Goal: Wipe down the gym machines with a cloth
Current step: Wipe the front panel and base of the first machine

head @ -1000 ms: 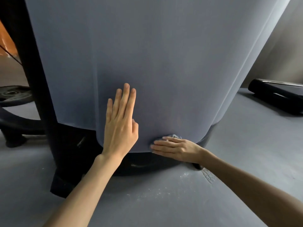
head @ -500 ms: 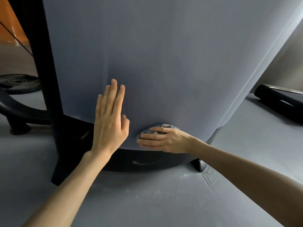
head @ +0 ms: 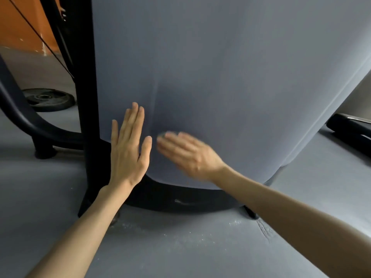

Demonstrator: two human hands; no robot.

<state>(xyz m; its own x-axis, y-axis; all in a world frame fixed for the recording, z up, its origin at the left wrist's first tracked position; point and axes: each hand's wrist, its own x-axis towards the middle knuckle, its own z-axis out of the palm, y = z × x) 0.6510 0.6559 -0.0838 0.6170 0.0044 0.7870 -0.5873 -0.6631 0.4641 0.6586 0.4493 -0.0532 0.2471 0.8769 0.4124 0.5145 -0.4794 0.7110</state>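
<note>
A large grey curved panel of a gym machine fills most of the view, sitting on a black base. My left hand lies flat against the panel's lower left part, fingers straight and pointing up. Just to its right, my right hand is blurred by motion, with its fingers stretched out over a small grey cloth and pressing it to the panel. Only a sliver of the cloth shows past the fingertips.
A black upright post borders the panel on the left. Beyond it a curved black tube runs to a foot on the grey floor, and a black weight plate lies flat. Another black machine part sits at the right.
My right hand has swept the cloth leftward and upward from the panel's bottom edge, ending close beside my left hand. The left hand stays pressed flat on the panel.
</note>
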